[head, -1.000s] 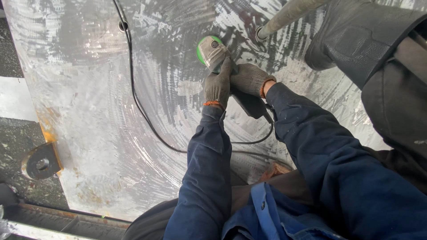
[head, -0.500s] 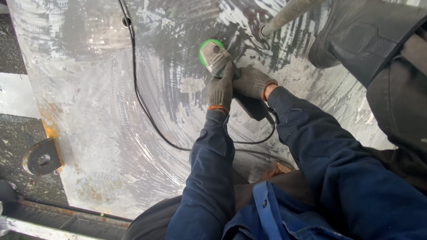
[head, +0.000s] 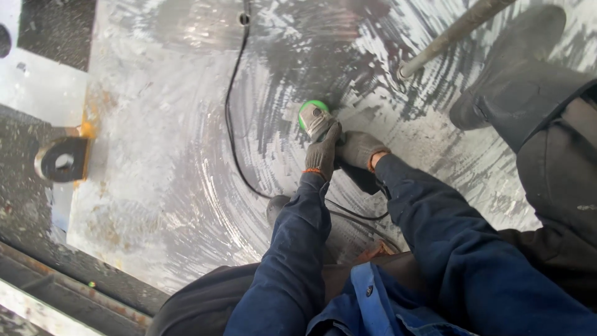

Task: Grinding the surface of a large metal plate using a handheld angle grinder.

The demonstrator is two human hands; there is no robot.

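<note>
A hand-held angle grinder with green guard (head: 314,116) is gripped by both gloved hands, left hand (head: 323,154) forward, right hand (head: 360,149) behind, mid-scene on the scuffed grey steel plate (head: 155,186). Risk judged: the black power cable (head: 231,124), lying just left, could be caught by the disc.
</note>
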